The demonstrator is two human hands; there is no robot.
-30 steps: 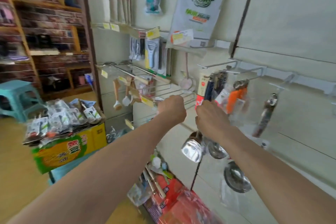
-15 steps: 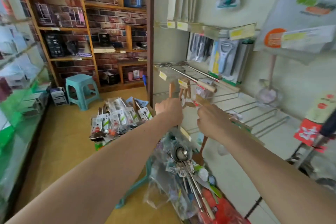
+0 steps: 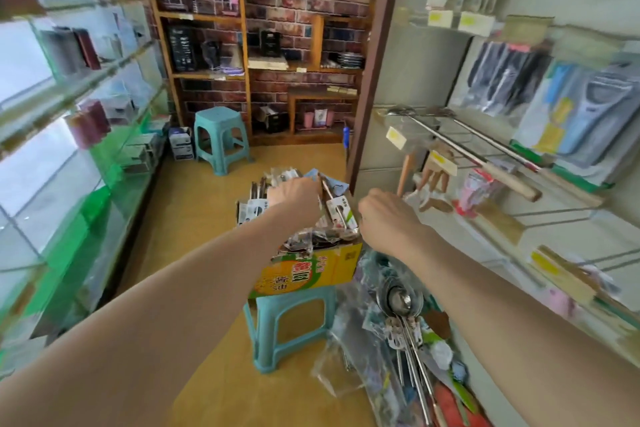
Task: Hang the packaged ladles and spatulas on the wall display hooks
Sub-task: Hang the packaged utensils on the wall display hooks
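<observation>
Pickup step: packaged utensil [image 3: 335,210] gripped by left hand [image 3: 294,198]; state of right hand [image 3: 384,218] cannot be told; lifting toward a hook [image 3: 450,137] is needed next.

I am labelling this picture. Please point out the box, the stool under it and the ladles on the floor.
box [image 3: 304,272]: head view, yellow front face.
stool [image 3: 259,340]: head view, front left leg.
ladles [image 3: 400,298]: head view, top bowl.
</observation>
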